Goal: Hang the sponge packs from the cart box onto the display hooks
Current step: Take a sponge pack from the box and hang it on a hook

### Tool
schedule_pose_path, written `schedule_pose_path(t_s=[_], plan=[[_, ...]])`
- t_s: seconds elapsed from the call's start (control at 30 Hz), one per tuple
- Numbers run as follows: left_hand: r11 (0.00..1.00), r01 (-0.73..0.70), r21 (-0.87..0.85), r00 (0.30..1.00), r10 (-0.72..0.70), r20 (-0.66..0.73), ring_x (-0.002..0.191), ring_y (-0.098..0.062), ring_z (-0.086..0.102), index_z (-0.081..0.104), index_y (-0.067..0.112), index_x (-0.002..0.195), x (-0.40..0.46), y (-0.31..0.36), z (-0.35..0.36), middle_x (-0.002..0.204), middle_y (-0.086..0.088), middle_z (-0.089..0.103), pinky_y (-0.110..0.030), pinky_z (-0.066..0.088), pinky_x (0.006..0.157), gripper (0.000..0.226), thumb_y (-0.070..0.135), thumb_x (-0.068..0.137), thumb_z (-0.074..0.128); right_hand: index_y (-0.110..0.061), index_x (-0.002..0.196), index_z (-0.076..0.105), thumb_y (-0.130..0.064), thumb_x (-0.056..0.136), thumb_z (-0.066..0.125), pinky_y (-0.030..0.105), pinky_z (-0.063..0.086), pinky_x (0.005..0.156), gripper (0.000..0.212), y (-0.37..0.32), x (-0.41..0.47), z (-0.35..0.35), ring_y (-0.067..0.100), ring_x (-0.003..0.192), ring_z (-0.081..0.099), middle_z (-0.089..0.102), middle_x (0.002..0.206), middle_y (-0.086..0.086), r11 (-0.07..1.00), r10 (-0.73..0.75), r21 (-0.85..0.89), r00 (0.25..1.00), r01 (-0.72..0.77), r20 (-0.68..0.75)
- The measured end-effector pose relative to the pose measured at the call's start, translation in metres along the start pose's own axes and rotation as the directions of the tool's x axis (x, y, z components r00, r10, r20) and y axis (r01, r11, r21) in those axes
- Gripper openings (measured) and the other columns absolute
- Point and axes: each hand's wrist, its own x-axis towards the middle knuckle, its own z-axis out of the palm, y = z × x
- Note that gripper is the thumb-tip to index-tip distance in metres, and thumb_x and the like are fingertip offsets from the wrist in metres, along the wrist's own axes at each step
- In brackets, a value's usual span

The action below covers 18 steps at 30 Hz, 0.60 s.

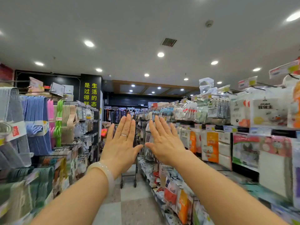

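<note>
I hold my left hand [121, 144] and right hand [164, 143] up flat, fingers [128, 125] straight, empty; the metal shopping cart [129, 176] stands well beyond them down the aisle, slightly left.

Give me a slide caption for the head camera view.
Both hands, left hand and right hand, held up open and empty in a shop aisle, cart ahead.

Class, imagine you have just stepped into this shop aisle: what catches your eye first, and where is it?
Two open hands, the left hand and the right hand, are raised side by side at the centre, backs to the camera, holding nothing. Behind them, yellow characters glow on a black pillar at left, and packed display hooks line the right.
</note>
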Motion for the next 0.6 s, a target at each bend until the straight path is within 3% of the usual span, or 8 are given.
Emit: schedule_pose_path(t_s=[0.23,0.6], plan=[[0.999,-0.030,-0.019,0.998,0.031,0.049,0.121,-0.015,-0.049,-0.048,0.018,0.119,0.044,-0.025,0.130,0.129,0.002,-0.054,-0.040,-0.022,0.108,0.077,0.060,0.090,0.010,-0.021,0.147,-0.015,-0.053,0.095,0.023,0.045,-0.013,0.114,0.072,0.022,0.082,0.109,0.021,0.142,-0.026,-0.023,0.156,0.004,0.998,0.008,-0.063,0.998,-0.004,0.067],[0.999,0.049,0.003,0.995,-0.049,0.090,0.123,-0.016,-0.045,-0.034,0.016,0.131,0.200,-0.104,0.368,0.141,0.000,-0.038,-0.038,-0.025,0.105,0.073,0.059,0.090,0.010,-0.021,0.148,-0.010,-0.053,0.095,0.023,0.046,-0.008,0.116,0.071,0.078,0.323,0.304,0.021,0.144,-0.022,-0.020,0.157,0.004,0.999,-0.041,-0.013,0.991,0.043,0.125]])
